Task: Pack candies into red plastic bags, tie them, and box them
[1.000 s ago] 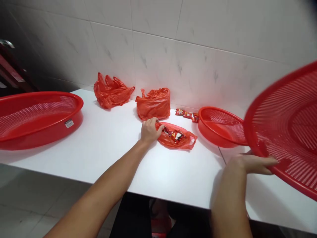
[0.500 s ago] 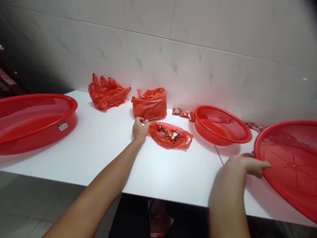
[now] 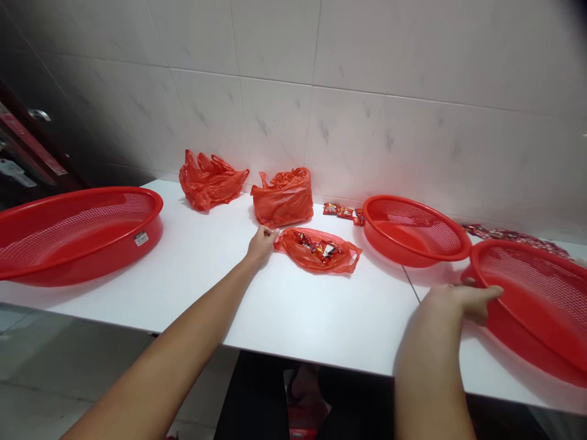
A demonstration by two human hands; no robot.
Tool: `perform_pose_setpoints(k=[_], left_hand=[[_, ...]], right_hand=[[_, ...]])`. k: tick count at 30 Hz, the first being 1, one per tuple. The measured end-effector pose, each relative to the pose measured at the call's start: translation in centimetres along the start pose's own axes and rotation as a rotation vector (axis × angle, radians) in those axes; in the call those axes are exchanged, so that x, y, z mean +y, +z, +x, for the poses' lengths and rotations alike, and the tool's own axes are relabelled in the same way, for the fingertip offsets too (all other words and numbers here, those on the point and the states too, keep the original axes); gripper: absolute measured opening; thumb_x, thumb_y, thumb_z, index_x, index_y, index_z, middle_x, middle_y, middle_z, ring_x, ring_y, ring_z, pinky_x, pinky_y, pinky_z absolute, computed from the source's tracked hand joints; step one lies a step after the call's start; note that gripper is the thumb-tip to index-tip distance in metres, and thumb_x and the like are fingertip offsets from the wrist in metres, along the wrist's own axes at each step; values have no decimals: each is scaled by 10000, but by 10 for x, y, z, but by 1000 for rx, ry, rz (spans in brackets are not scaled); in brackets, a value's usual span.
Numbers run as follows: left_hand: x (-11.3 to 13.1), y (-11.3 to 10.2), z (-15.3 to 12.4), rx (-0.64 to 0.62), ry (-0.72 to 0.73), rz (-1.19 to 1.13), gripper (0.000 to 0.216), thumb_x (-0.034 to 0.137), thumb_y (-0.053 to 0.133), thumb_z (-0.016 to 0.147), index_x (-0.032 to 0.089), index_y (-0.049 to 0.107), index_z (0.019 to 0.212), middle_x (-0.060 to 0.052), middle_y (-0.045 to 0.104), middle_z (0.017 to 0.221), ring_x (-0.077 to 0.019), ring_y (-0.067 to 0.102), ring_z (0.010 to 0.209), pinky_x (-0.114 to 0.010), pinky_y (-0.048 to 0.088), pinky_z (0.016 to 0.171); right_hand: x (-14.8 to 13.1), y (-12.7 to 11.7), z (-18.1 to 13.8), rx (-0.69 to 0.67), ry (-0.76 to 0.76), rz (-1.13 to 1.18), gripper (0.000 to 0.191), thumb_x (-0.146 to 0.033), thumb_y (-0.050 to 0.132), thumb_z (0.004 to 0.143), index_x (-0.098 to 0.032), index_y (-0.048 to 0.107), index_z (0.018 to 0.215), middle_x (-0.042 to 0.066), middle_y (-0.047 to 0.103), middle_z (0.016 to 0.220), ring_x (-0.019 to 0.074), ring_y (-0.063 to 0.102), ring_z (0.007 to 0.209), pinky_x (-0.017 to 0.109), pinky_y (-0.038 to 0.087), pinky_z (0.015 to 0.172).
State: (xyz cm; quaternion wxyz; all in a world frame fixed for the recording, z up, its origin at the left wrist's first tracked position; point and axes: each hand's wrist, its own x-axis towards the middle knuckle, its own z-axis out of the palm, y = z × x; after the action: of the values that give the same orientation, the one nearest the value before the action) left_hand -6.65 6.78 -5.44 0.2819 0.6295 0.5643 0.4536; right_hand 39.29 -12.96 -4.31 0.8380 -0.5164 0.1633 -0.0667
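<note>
Red plastic bag (image 3: pixel 300 256) lies mouth-up on the white counter (image 3: pixel 321 318), small wrapped packets (image 3: pixel 318 249) showing in its opening. Your left hand (image 3: pixel 269 233) is at the bag's left end, fingers drawn together; it appears to pinch the plastic there, though the fingertips are too small to be sure. Your right hand (image 3: pixel 479 300) grips the left side of the right basket (image 3: pixel 527 336), thumb over the rim, fingers outside; that basket runs past the frame's right edge.

Smaller basket (image 3: pixel 394 249) sits just left of it, with a short row of packets (image 3: pixel 343 211) by its own left side. Two more red bags stand near the tiled wall (image 3: pixel 275 128): a bundled bag (image 3: pixel 282 201) just behind yours, a crumpled bag (image 3: pixel 208 183) farther left. White surface spans from the left basket (image 3: pixel 105 260) to your left forearm, and between your forearms to the front edge.
</note>
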Motion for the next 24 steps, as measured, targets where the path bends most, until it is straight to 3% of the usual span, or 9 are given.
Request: perform_pose_setpoints(k=[5,7,8,11,13,15,18,21,24], left_hand=[[-3,-6,-7,-157,131,-41,344,456,830,664,242,673,883,-31,705,926,-210,619,802,-364,522,816],[-3,-4,-8,-172,157,-53,290,419,844,635,233,678,785,-50,708,986,-231,638,899,-390,528,919],[-3,-3,-9,-171,163,-61,274,418,839,640,228,666,736,-58,707,1019,-237,642,942,-396,524,959],[-3,-3,-9,-146,159,-108,301,469,796,709,215,638,672,-75,703,1076,-244,655,1015,-386,526,975],[-2,-6,-9,-112,144,-157,341,502,782,732,210,623,658,-84,705,1074,-243,660,1018,-377,534,938],[1,-10,-9,-74,121,-218,382,528,792,724,208,601,637,-85,710,1012,-241,660,976,-377,537,886],[7,-15,-8,-55,64,-317,413,557,827,676,205,617,626,-80,711,869,-233,656,850,-379,529,774],[17,-18,-7,-49,-15,-411,438,580,861,607,195,657,650,-80,704,761,-224,643,723,-362,495,660],[37,-22,-7,-11,-58,-499,475,616,852,598,191,662,691,-95,726,788,-244,670,742,-364,488,647]], right_hand=[[0,8,-29,-156,-134,-146,511,-612,53,954,-312,453,1060,146,551,987,373,702,926,615,541,711],[6,11,-63,-261,-200,-193,474,-636,143,959,-289,465,974,91,540,855,324,662,784,551,551,685],[10,11,-84,-372,-257,-241,459,-671,249,944,-277,483,940,72,551,814,302,645,762,525,560,713],[21,3,-146,-961,-616,-628,533,-699,570,845,-204,586,1042,150,672,962,350,642,978,552,521,935],[26,-6,-173,-1123,-713,-862,636,-612,734,762,-141,612,1171,267,663,1185,439,572,1208,604,440,1044],[28,-11,-181,-1169,-660,-981,573,-492,778,740,-123,636,1154,315,635,1257,479,508,1313,626,401,1072],[31,-11,-166,-1226,-534,-984,238,-402,728,754,-192,626,801,238,704,990,438,593,1197,584,446,1019],[30,-3,-145,-1287,-436,-882,350,-440,708,733,-245,474,560,108,640,677,357,660,935,495,511,895],[25,3,-138,-1337,-340,-644,392,-550,650,773,-218,542,595,83,681,760,282,668,878,404,540,826]])
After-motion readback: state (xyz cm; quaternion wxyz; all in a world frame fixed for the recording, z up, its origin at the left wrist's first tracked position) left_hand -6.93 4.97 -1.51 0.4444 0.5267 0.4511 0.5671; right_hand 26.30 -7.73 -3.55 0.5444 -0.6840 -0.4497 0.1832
